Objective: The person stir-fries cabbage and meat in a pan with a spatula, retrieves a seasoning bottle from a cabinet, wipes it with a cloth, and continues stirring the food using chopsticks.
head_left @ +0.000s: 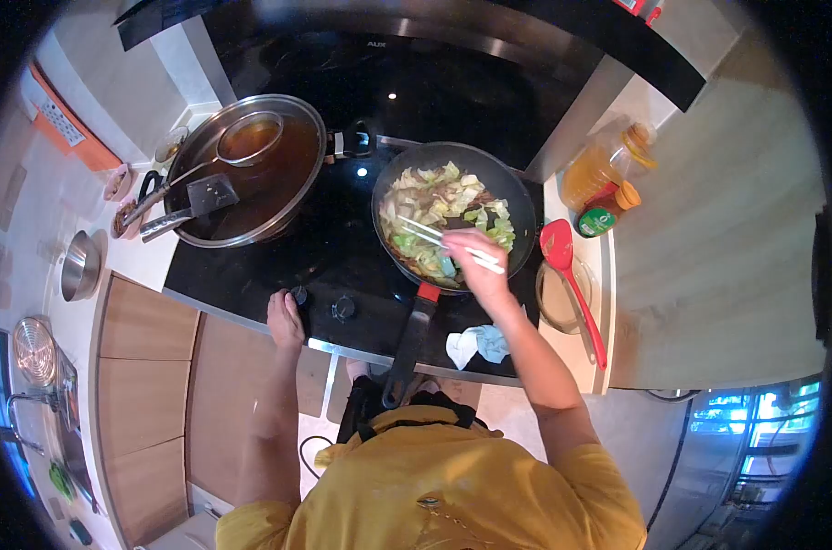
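Note:
My right hand (482,257) is closed around a pair of white chopsticks (419,229), whose tips reach into chopped cabbage (445,194). The cabbage lies in a dark frying pan (518,197) on the right side of the cooktop. Toward my body points the pan's black handle (410,348), which no hand touches. At the cooktop's front edge, my left hand (286,319) has its fingers curled at the left stove knob (299,295), partly covering it. A second knob (343,308) sits to the right of it, untouched.
A wide pan of brown liquid (278,197) stands at left, with a strainer (251,137) and a spatula (212,196) across it. Right of the cooktop are bottles (599,179), a red spoon (572,275) and a round lid (555,298). A cloth (478,345) lies near the front edge.

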Demonstrator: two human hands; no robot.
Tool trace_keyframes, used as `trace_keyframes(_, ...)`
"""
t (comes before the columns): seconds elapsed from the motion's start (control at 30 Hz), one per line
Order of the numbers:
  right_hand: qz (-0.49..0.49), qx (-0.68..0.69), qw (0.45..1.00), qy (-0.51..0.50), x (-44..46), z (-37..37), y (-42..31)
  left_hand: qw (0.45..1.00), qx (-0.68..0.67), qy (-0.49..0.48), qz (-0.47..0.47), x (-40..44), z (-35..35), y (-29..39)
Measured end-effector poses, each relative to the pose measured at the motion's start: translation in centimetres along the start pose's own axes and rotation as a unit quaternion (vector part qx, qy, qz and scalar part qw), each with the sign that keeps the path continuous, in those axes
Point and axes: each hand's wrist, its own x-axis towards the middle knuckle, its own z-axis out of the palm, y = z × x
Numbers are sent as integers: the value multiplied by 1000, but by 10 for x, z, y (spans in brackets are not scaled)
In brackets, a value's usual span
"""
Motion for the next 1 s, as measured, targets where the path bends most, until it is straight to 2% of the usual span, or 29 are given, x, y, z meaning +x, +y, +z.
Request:
trace_keyframes(0.03, 81, 8, 996, 19, -2, -15, -12, 1000, -1, 0, 2, 1, 0, -1)
trace_keyframes(0.07, 82, 31, 994, 59, -3, -33, -10, 1000, -5, 0, 2, 0, 0, -2)
trace_keyframes(0.13, 9, -162, 984, 69, -7, -90, -2, 1000, -10, 0, -2, -2, 1, -3)
trace_keyframes(0.17, 100, -92, 985, 109, -4, -99, -35, 1000, -7, 4, 5, -1, 0, -3)
trace_keyframes(0.2, 100, -120, 980, 124, -6, -120, -35, 1000, -4, 9, 11, -2, 0, -2)
trace_keyframes(0.23, 73, -142, 980, 118, -5, -127, -50, 1000, -5, 9, 5, -2, 0, 0)
trace_keyframes(0.33, 89, -219, 966, 104, -10, -123, -45, 1000, -15, 7, 6, -1, 0, -1)
trace_keyframes(0.4, 34, -260, 963, 64, -13, -96, -28, 1000, 4, 14, 14, -1, 3, -6)
trace_keyframes(0.47, 51, -157, 985, 55, -6, -51, -51, 1000, 5, 4, 7, -1, 0, -3)
trace_keyframes(0.57, 38, -73, 995, 50, 5, -19, -50, 1000, 4, -1, 14, 0, 2, -3)
trace_keyframes(0.7, 81, -17, 997, -1, 11, -32, -73, 1000, 9, -3, 16, 1, 4, -9)
trace_keyframes(0.77, 175, -16, 977, -123, 9, -55, -65, 1000, 3, -10, 10, 0, 3, -7)
trace_keyframes(0.8, 193, -54, 971, -127, 14, -65, -54, 1000, 4, -12, 9, 0, 3, -7)
trace_keyframes(0.83, 216, -25, 971, -103, 23, -77, -44, 1000, 5, -12, 9, 0, 2, -8)
trace_keyframes(0.9, 194, -15, 981, -20, 41, -102, -21, 1000, 2, -6, 13, 0, 2, -8)
trace_keyframes(0.93, 153, -16, 988, 5, 52, -107, -14, 1000, -2, 0, 19, 1, 3, -7)
trace_keyframes(0.97, 164, -43, 984, 46, 60, -116, -10, 1000, -3, 1, 20, 0, 3, -6)
trace_keyframes(1.0, 142, -7, 987, 80, 65, -117, -14, 1000, 2, 0, 11, 0, 3, -5)
